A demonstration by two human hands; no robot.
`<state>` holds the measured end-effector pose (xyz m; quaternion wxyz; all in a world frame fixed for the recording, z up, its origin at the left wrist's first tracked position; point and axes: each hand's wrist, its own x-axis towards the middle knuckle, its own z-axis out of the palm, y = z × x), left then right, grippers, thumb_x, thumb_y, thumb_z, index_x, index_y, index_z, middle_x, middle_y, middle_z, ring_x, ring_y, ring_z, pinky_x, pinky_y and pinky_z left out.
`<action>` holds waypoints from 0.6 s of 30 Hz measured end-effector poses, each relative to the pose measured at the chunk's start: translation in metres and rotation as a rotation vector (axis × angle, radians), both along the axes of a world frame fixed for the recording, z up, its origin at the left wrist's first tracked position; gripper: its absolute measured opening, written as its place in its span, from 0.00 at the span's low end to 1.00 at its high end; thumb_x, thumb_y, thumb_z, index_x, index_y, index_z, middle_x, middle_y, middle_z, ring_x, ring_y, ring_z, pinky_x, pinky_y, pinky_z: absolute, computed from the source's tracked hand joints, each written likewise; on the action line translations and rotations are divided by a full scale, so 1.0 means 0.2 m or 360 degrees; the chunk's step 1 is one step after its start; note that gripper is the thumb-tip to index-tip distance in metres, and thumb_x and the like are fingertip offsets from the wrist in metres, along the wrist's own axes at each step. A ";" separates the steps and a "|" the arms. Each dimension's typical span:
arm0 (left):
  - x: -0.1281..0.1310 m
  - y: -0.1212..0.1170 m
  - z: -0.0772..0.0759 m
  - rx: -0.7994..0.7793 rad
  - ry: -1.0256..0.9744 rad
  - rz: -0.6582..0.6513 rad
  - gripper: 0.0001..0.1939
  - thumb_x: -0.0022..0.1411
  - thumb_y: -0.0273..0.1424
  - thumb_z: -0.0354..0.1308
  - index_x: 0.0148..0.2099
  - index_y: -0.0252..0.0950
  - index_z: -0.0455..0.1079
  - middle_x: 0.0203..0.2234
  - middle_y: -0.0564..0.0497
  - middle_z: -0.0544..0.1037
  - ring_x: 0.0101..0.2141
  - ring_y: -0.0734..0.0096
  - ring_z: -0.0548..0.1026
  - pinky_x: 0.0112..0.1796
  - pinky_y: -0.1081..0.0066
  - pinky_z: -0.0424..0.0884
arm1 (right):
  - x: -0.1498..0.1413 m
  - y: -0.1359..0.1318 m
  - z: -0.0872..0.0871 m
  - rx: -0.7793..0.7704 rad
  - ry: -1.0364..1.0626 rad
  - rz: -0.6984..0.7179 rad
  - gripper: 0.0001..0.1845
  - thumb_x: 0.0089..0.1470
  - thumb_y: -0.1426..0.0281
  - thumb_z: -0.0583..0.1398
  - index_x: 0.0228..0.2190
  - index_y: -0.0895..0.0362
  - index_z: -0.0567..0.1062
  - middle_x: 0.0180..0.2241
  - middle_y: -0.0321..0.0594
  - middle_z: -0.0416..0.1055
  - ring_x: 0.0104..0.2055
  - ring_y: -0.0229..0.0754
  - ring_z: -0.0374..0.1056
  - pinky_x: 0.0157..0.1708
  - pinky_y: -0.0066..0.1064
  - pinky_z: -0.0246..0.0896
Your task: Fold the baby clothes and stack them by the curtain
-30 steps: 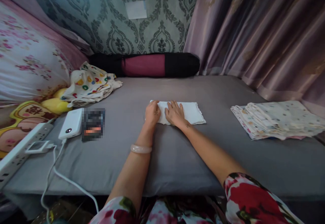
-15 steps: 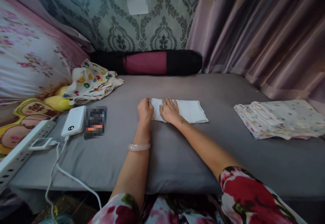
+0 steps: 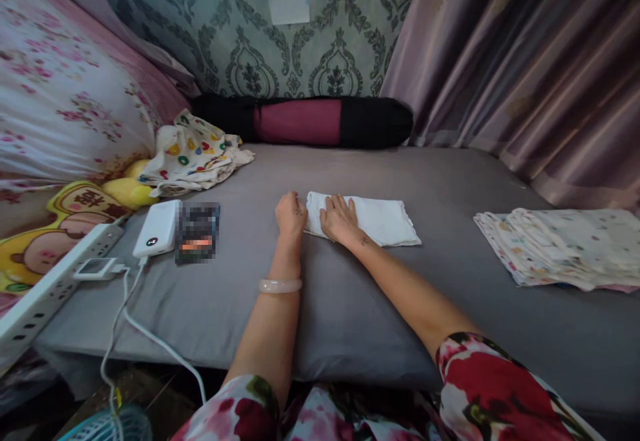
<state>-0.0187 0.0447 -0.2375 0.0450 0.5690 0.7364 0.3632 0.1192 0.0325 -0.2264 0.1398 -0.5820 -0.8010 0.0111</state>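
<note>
A folded white cloth (image 3: 385, 221) lies flat on the grey sheet in front of me, its long side running left to right. My right hand (image 3: 341, 219) rests palm down on its left half, fingers stretched out and slightly apart. Just left of the cloth's short edge is my left hand (image 3: 291, 214), curled into a loose fist on the sheet. Nothing shows in that fist, though its fingertips are mostly turned away from view. A pale bangle (image 3: 280, 286) circles my left wrist.
A stack of folded patterned cloths (image 3: 560, 247) lies at right. On the left are a crumpled printed cloth (image 3: 193, 154), a white power bank (image 3: 157, 227), a pixelated item (image 3: 197, 233) and a power strip (image 3: 65, 281) with cables. A black-and-maroon long bag (image 3: 300, 122) lies along the wall.
My left hand has moved left off the cloth's end and curled in beside it. My right hand has stayed flat on the cloth, shifting slightly left along it. The camera view has turned slightly left.
</note>
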 end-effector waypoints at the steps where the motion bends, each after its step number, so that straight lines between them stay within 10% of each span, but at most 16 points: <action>1: 0.00 0.00 0.00 0.0005 0.0007 -0.0003 0.17 0.61 0.24 0.46 0.48 0.33 0.71 0.43 0.39 0.78 0.47 0.59 0.75 0.49 0.61 0.68 | -0.01 0.00 0.01 0.0007 0.0004 0.0012 0.27 0.64 0.67 0.46 0.59 0.68 0.63 0.62 0.57 0.59 0.65 0.54 0.49 0.63 0.49 0.36; 18: -0.01 -0.02 0.05 -0.0177 0.0117 -0.0005 0.18 0.62 0.23 0.45 0.50 0.29 0.71 0.43 0.36 0.77 0.48 0.57 0.74 0.49 0.62 0.67 | -0.15 0.04 0.00 -0.0170 -0.0004 0.0192 0.29 0.66 0.65 0.42 0.63 0.67 0.57 0.66 0.53 0.50 0.68 0.51 0.45 0.64 0.48 0.37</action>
